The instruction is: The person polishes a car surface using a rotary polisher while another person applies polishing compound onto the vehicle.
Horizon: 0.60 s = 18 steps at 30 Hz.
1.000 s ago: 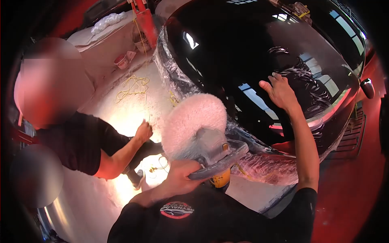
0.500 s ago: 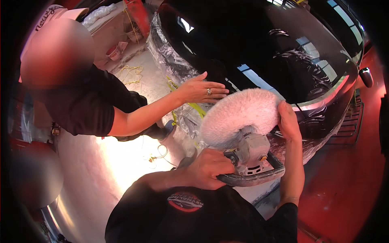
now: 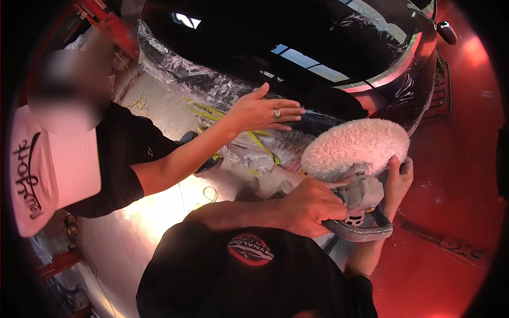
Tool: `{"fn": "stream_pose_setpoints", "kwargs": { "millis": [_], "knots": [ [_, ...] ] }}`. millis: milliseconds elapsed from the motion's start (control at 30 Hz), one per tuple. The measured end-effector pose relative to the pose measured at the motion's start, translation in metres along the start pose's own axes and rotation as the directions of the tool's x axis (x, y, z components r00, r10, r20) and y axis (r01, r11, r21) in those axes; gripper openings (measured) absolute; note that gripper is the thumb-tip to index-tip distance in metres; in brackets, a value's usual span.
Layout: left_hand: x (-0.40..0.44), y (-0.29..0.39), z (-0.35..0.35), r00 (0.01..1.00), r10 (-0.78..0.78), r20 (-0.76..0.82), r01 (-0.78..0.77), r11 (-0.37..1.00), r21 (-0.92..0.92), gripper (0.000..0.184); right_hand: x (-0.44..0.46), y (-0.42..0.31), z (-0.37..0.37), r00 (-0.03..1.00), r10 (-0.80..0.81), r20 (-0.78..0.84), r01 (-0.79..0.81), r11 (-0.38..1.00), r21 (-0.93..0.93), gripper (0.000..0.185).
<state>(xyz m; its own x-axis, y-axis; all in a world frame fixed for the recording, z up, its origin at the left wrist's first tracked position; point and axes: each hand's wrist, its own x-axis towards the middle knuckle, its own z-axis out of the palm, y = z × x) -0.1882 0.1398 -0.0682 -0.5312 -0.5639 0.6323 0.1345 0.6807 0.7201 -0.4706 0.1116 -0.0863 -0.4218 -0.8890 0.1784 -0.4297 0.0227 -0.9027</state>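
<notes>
My left hand (image 3: 313, 206) is wrapped round the handle of a grey rotary polisher (image 3: 363, 193). The polisher carries a round, fluffy white pad (image 3: 358, 146), tilted up in front of the car's lower edge. At the pad's lower right edge is my right hand (image 3: 398, 180), its thumb against the pad and its fingers curled beside the rim. Beyond the pad lies a glossy black car panel (image 3: 244, 47) with window reflections and whitish smears.
A co-worker's hand (image 3: 265, 112), wearing a ring, reaches in from the left with spread fingers, near the pad. That person wears a white cap (image 3: 58, 169). Crinkled plastic film (image 3: 207, 79) covers the car's lower edge. A metal rack (image 3: 442, 90) stands at right.
The view has shifted, with the car higher in it. My right hand has come off the panel to the pad, and the polisher has moved right. The co-worker's hand has reached in.
</notes>
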Motion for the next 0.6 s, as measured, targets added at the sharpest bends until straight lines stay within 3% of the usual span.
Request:
{"fn": "stream_pose_setpoints", "kwargs": {
  "millis": [33, 133, 167, 233, 300, 333, 433, 533, 567, 600],
  "knots": [
    [-0.001, 0.000, 0.000, 1.000, 0.010, 0.023, -0.009, 1.000, -0.022, 0.021, -0.012, 0.028, -0.001, 0.994, -0.045, -0.098, 0.048, 0.998, 0.028, 0.046],
    [-0.006, 0.000, 0.004, 0.999, 0.013, 0.029, -0.011, 0.998, -0.060, 0.021, -0.082, 0.083, -0.009, 0.974, 0.211, -0.080, -0.169, 0.917, 0.361, 0.047],
    [-0.005, -0.001, 0.006, 1.000, 0.019, 0.009, -0.019, 0.998, -0.067, 0.022, -0.120, 0.125, -0.009, 0.991, 0.128, 0.033, -0.132, 0.965, 0.225, 0.050],
    [-0.006, 0.000, 0.015, 0.999, 0.015, -0.028, -0.018, 0.997, -0.080, 0.024, -0.199, 0.145, -0.003, 0.947, 0.272, 0.171, -0.316, 0.882, 0.349, 0.053],
    [-0.006, -0.002, 0.026, 0.999, -0.002, -0.033, 0.000, 0.998, -0.060, 0.023, -0.236, 0.120, 0.019, 0.820, 0.451, 0.352, -0.569, 0.578, 0.585, 0.055],
    [-0.006, -0.002, 0.033, 0.999, -0.009, -0.038, 0.007, 0.999, -0.048, 0.023, -0.238, 0.110, 0.019, 0.764, 0.442, 0.470, -0.645, 0.502, 0.576, 0.057],
    [0.001, -0.001, 0.056, 0.996, -0.031, -0.087, 0.030, 0.999, -0.023, 0.023, -0.231, 0.099, 0.024, 0.804, 0.393, 0.447, -0.591, 0.437, 0.678, 0.068],
    [0.012, -0.002, 0.084, 0.991, -0.063, -0.119, 0.063, 0.998, -0.005, 0.024, -0.234, 0.122, -0.003, 0.730, 0.438, 0.525, -0.659, 0.251, 0.709, 0.082],
    [0.016, -0.004, 0.094, 0.989, -0.075, -0.125, 0.076, 0.997, 0.002, 0.025, -0.243, 0.139, -0.012, 0.699, 0.521, 0.490, -0.687, 0.297, 0.663, 0.092],
    [0.020, -0.004, 0.104, 0.986, -0.100, -0.132, 0.100, 0.995, -0.003, 0.025, -0.253, 0.162, -0.020, 0.721, 0.491, 0.489, -0.663, 0.283, 0.693, 0.094]
  ]
}}
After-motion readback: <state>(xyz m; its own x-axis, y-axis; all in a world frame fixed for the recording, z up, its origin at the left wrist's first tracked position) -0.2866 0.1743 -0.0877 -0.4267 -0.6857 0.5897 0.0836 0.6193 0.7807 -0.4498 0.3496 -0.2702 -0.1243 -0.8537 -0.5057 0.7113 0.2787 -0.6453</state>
